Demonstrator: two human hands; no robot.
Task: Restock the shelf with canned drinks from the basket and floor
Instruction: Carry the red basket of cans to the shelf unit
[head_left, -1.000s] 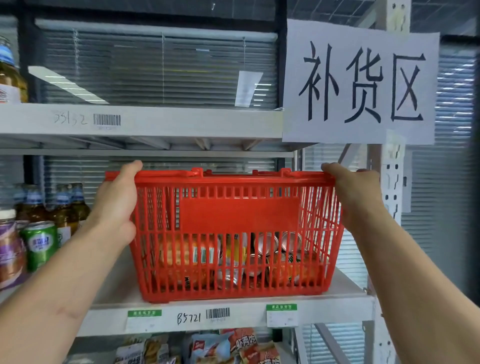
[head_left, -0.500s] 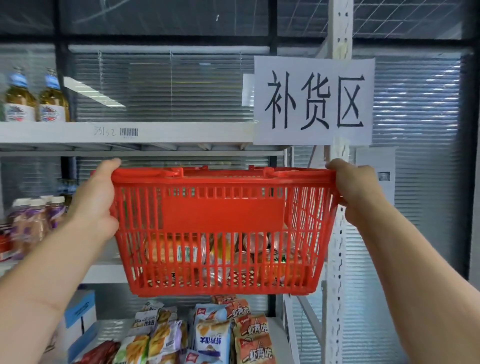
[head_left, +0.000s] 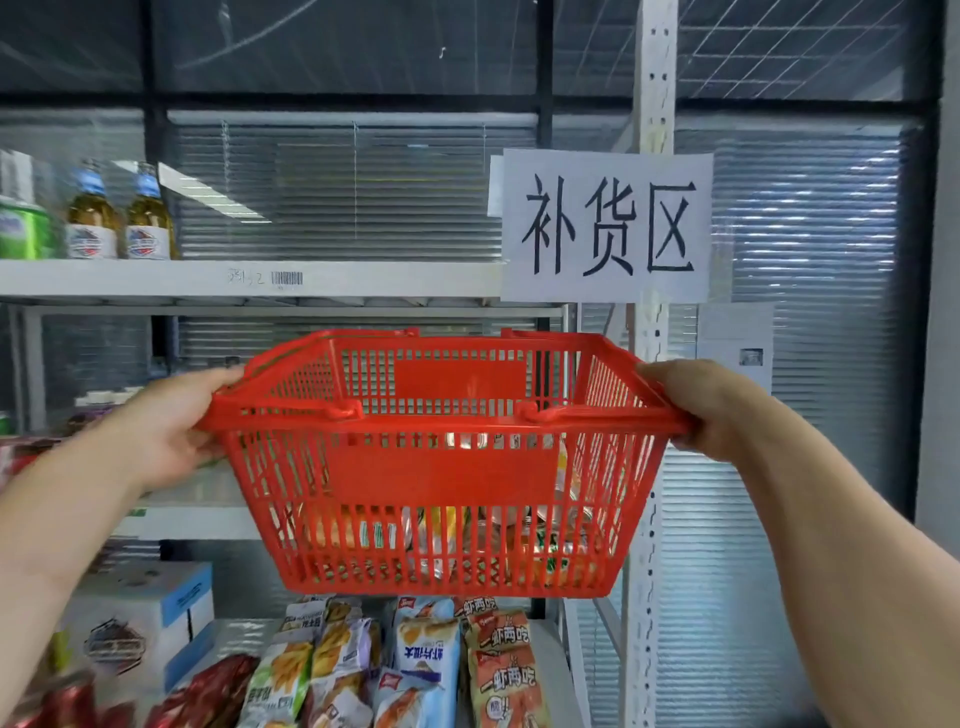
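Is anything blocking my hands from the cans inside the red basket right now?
Nothing covers the cans; the red basket is open-topped, handles folded onto the rim. But the left hand and right hand both grip that rim, so neither is free to reach in.

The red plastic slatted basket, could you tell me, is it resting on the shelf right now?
No, the red plastic slatted basket hangs in the air, gripped at its rim by the left hand and right hand.

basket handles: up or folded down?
Folded down. Both handles of the red basket lie flat along its rim, and the left hand and right hand grip the rim at its two ends.
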